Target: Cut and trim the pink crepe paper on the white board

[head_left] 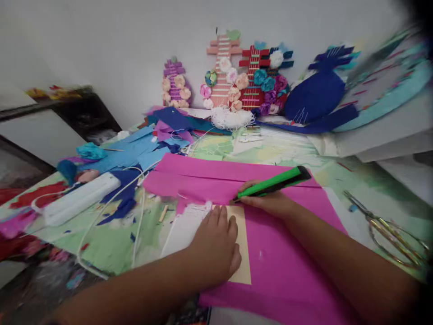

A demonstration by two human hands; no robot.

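My left hand (218,246) lies flat with its fingers extended, pressing on a cream rectangular card (244,266). The card rests on a large magenta sheet (284,271), and a white piece (184,228) lies under and beside my left wrist. My right hand (267,201) grips a green and black utility knife (275,183). The knife's tip points down and left, close to the card's upper edge; whether it touches the sheet I cannot make out.
Gold-handled scissors (389,225) lie at the right. A white power strip (81,198) with its cord sits at the left near blue scraps (135,144). Along the wall stand decorated paper guitars (252,85), a blue guitar shape (316,97) and white yarn (232,117).
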